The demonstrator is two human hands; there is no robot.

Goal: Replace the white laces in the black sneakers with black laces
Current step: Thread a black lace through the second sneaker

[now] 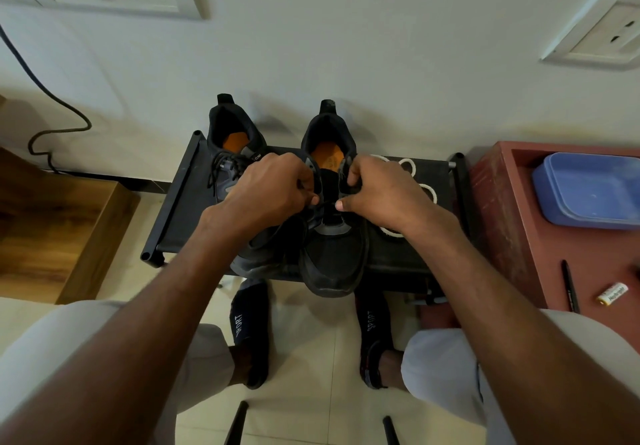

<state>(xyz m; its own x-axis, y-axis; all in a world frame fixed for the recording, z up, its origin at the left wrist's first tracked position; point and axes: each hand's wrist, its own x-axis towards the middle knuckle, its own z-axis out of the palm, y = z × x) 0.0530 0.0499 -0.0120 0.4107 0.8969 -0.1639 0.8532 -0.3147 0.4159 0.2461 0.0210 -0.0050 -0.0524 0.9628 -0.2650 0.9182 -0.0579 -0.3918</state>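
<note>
Now both hands work at the right sneaker [333,257], which sits on a black rack [398,254] at the picture's centre, toe toward 6 o'clock and heel toward 12, against the wall. The left hand [273,188] has its fingers curled, thumb and fingertips pinching a black lace [323,204] at the 9 o'clock side of the tongue. The right hand [377,192] is curled too, gripping the sneaker's eyelet flap at the 3 o'clock side, its thumb pressed near the same lace; whether it also pinches the lace I cannot tell. The lace runs across the tongue between the two thumbs.

The left sneaker [235,154] stands just beside, at 9 o'clock of the right one, already threaded with black laces and partly hidden by the left wrist. White laces [407,167] lie in loops on the rack at 3 o'clock of the right hand.

Farther toward 3 o'clock a red table [502,223] holds a blue tub [588,192], a pen [569,285] and a battery [612,293]. At 6 o'clock, feet in dark socks [249,320] rest on the tiled floor.
</note>
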